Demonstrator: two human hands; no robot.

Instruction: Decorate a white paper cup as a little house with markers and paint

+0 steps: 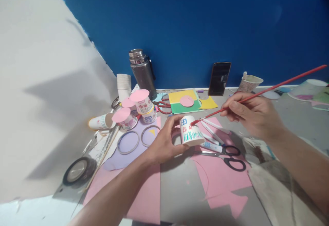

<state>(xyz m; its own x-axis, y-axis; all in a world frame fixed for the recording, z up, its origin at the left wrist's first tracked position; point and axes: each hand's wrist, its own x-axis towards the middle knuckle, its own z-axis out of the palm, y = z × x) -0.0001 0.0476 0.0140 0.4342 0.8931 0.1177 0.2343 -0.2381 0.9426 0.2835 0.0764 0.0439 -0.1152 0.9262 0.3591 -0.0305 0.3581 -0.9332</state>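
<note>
My left hand (168, 140) is wrapped round a white paper cup (190, 135), held tilted above the table. On the cup's side are a blue window, red blotches and green squiggles. Between the thumb and fingers of my right hand (253, 114) is a long red paintbrush (282, 82). Its red-coated bristles touch the cup's side near the red blotches. To the left, decorated paper cups (145, 106) stand with pink paper discs (139, 95) on top. Below the held cup lie black-handled scissors (232, 162) and a glue stick (211, 146).
Pink paper sheets (138, 195) and a purple sheet (115, 161) cover parts of the table. Tape rings (128, 142) lie at left. A steel flask (142, 75), stacked cups (123, 84) and an upright phone (219, 78) stand by the blue wall. A stained cloth (272, 191) is at right.
</note>
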